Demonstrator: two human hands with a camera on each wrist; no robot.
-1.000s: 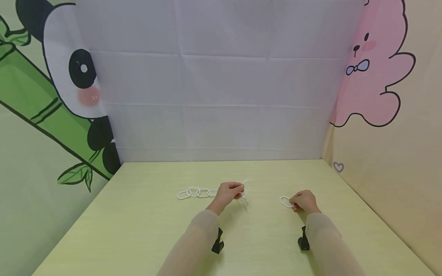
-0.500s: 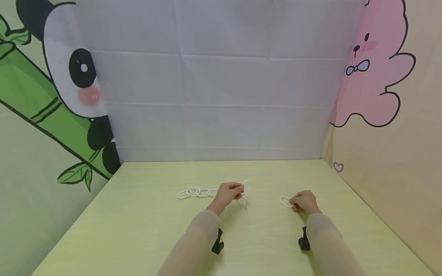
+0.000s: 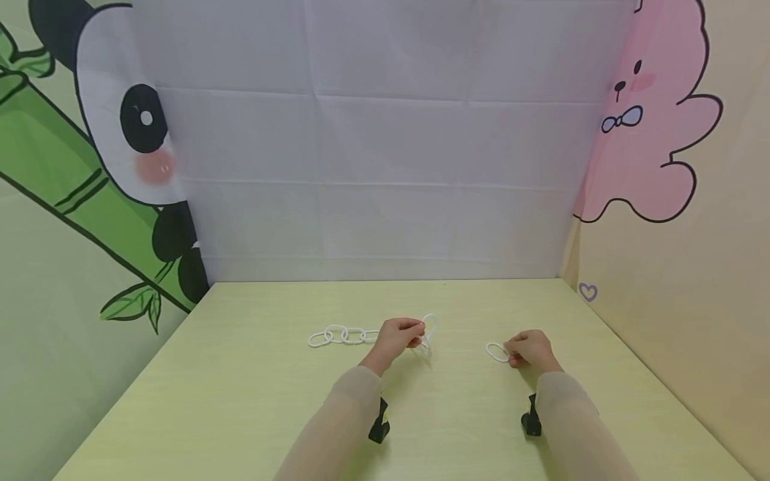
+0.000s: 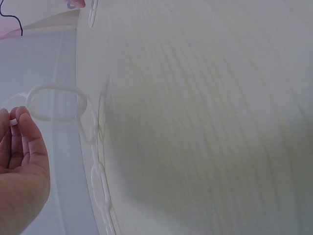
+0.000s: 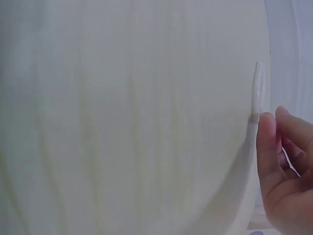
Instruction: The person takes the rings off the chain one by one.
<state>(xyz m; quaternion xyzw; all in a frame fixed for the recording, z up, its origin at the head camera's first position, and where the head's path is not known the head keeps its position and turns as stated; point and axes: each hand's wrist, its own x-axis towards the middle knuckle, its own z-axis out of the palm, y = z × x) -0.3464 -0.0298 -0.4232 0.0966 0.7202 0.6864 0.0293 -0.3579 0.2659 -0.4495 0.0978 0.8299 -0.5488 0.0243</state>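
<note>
A white chain of oval links lies on the table and runs rightward to my left hand. Thumb and fingertips of that hand pinch an end link, raised off the table; the left wrist view shows a raised link beside the fingertips, with more chain below. Farther right, my right hand pinches the near end of a single white oval link, separate from the chain. In the right wrist view, the link shows edge-on past the fingertips, its held end hidden.
The pale yellow table extends around both hands. A white cloth hangs behind its far edge. Printed walls stand on both sides, with a panda at left and a pink bear at right. Black wrist devices sit below the sleeves.
The right hand has shifted very slightly, and the head view has moved a touch. My left hand and the chain stay in place.
</note>
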